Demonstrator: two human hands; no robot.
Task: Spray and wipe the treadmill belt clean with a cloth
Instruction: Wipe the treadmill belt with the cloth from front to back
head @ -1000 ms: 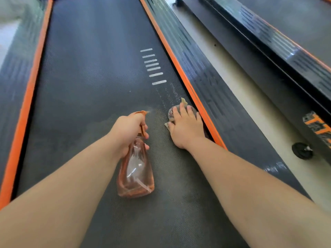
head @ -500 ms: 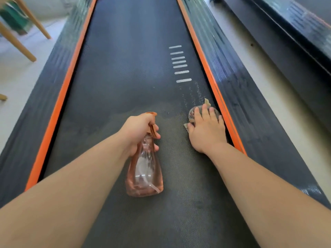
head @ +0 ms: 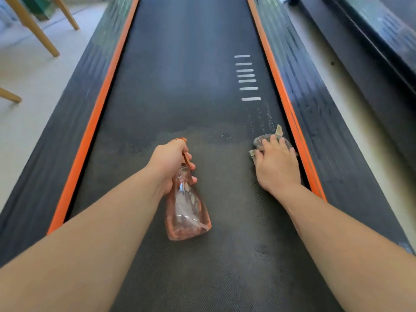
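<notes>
The dark treadmill belt [head: 189, 91] runs away from me between two orange strips. My left hand [head: 170, 162] grips the neck and trigger of a clear orange spray bottle [head: 186, 212], held above the belt's middle with its nozzle pointing forward. My right hand [head: 275, 163] lies flat with straight fingers on a grey cloth [head: 261, 140], pressing it onto the belt close to the right orange strip [head: 283, 97]. Most of the cloth is hidden under the hand. White droplets speckle the belt just beyond the cloth, below several white bar markings [head: 246, 75].
Black side rails flank the belt, left rail [head: 74, 104] and right rail [head: 315, 104]. A second dark treadmill [head: 382, 41] stands to the right across a strip of pale floor. Wooden chair legs [head: 33, 28] stand on the floor at the far left.
My view has swung left, bringing the chair legs into sight. The hands sit farther apart: the bottle hand is nearer the belt's middle, the cloth hand stays by the right strip.
</notes>
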